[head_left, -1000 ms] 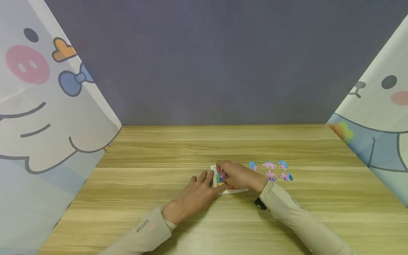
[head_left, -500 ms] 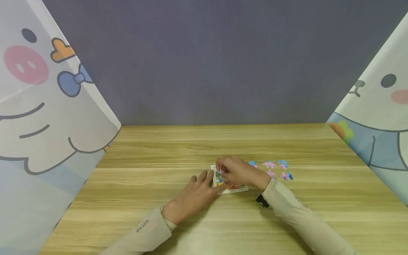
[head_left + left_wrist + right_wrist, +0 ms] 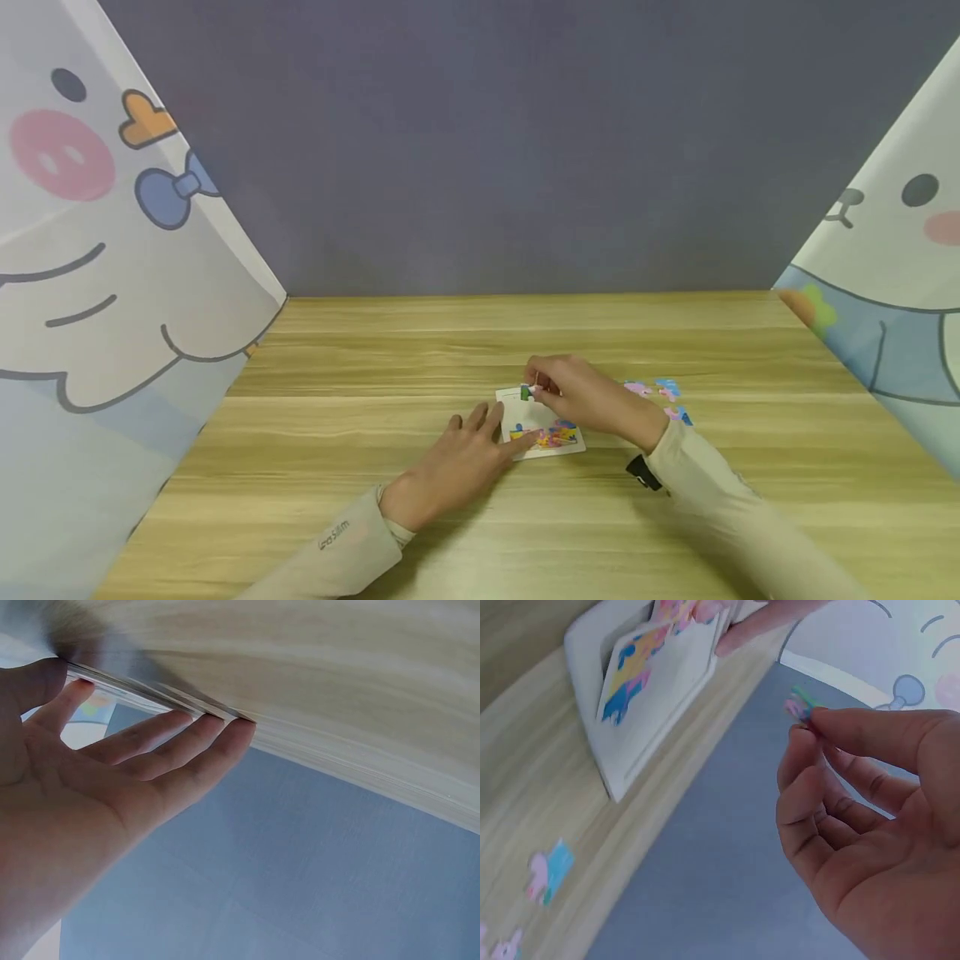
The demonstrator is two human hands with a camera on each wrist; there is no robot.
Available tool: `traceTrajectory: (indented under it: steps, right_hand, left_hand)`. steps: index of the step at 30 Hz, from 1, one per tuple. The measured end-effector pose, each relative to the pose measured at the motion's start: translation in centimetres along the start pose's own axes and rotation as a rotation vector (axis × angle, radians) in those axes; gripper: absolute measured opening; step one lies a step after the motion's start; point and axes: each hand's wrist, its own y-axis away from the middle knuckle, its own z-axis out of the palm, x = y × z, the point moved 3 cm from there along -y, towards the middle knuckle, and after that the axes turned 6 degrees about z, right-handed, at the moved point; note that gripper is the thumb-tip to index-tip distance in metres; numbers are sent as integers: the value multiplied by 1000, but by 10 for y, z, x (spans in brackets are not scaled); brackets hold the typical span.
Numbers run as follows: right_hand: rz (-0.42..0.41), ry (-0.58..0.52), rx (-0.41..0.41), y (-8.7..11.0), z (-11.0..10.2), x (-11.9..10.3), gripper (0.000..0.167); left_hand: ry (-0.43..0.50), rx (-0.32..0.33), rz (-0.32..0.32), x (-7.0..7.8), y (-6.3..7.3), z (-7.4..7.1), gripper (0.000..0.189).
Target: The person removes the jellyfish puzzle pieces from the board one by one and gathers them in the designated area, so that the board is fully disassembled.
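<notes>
My right hand (image 3: 588,398) pinches a small puzzle piece (image 3: 527,392) between thumb and fingertips, over the far edge of the white puzzle tray (image 3: 531,414). In the right wrist view that puzzle piece (image 3: 801,703) shows green, blue and pink, held clear of the tray. A row of joined pieces (image 3: 557,436), mostly yellow, orange and blue, lies along the tray's near side. My left hand (image 3: 453,467) lies at the tray's left edge, fingers spread, one reaching over the near row. From the left wrist, the left hand's fingertips (image 3: 240,729) touch down at the surface.
Several loose pink and blue pieces (image 3: 666,388) lie on the wooden table (image 3: 375,358) right of the tray, partly covered by my right forearm. A black item (image 3: 643,472) is at the right wrist. A grey panel (image 3: 525,150) stands behind, with cartoon-printed panels at both sides.
My right hand has lifted the puzzle piece off the tray and shifted away and to the right, uncovering the tray's bare middle. The left hand stays in place.
</notes>
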Motion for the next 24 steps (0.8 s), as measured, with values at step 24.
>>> traceTrajectory:
  steps: [24]
  right_hand:
    - [47,65,215,56,-31,27,11]
  left_hand:
    - [4,80,-2,1,1,-1,46]
